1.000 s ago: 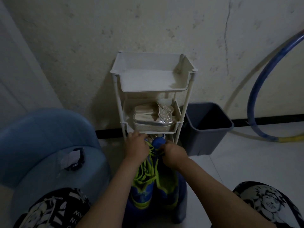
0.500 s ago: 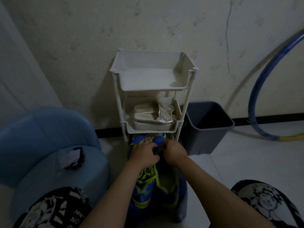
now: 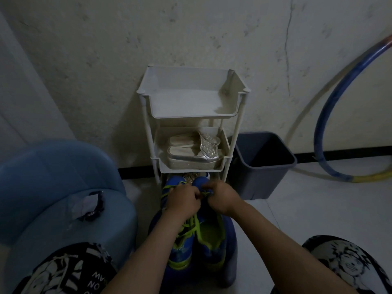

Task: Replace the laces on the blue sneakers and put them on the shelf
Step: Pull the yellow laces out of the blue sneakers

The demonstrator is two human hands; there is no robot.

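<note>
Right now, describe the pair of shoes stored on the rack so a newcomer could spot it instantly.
Find the white three-tier rack against the wall, between the blue chair and the dark bin. On its middle tier lies a pair of pale platform slippers. Their studded straps and lack of laces set them apart from the blue sneakers with lime-green laces below.

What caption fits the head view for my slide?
The left hand and right hand grip green laces on blue sneakers before a white shelf holding silver sandals.
</note>
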